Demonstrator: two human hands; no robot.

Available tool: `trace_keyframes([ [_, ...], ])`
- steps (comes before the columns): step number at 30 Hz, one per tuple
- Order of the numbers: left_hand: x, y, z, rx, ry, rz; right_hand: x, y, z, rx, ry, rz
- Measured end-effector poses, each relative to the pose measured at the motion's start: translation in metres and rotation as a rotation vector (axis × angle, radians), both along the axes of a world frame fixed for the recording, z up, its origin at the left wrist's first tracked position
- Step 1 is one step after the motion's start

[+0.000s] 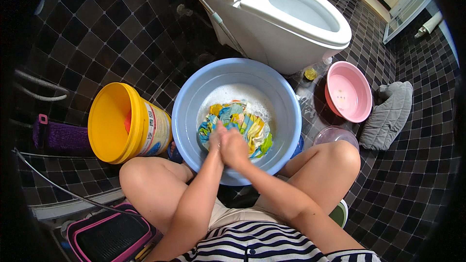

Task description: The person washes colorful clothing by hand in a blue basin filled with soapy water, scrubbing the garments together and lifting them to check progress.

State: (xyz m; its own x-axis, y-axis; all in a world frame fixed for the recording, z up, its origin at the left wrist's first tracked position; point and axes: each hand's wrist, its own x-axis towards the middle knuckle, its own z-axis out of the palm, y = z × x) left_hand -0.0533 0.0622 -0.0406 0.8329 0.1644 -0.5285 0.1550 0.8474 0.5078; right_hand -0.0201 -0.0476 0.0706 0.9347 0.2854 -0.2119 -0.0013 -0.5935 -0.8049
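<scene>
A blue plastic basin [184, 91] stands between my knees with foamy water [233, 91] in it. Bunched wet fabric [260, 131], printed in yellow, blue, green and white, lies in the suds. My left hand [216, 136] and my right hand [233, 147] are pressed together over the near part of this fabric, the right one slightly blurred. Whether a fold of the fabric is caught between the palms is hidden by the hands themselves. Most of the fabric spreads beyond and to the right of my hands.
Left of the basin a yellow bucket [109, 123] lies tilted. A white toilet [269, 40] and a metal pole [204, 3] stand beyond. At right are a pink basin [349, 91], a bottle [311, 74] and grey quilted fabric [386, 120]. A black-and-pink basket [113, 236] sits lower left.
</scene>
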Motion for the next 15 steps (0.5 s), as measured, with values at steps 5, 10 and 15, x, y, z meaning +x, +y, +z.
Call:
trace_keyframes([
  [5,0.029,-0.072,0.063,-0.225,-0.017,-0.064,0.030,-0.022,-0.023,-0.138,-0.038,-0.047],
  [10,0.024,-0.061,0.068,0.175,0.404,0.134,0.027,-0.014,0.008,-0.093,-0.112,-0.096],
  [15,0.011,-0.040,0.036,-0.224,-0.104,0.009,0.006,-0.011,0.021,-0.008,-0.191,0.022],
])
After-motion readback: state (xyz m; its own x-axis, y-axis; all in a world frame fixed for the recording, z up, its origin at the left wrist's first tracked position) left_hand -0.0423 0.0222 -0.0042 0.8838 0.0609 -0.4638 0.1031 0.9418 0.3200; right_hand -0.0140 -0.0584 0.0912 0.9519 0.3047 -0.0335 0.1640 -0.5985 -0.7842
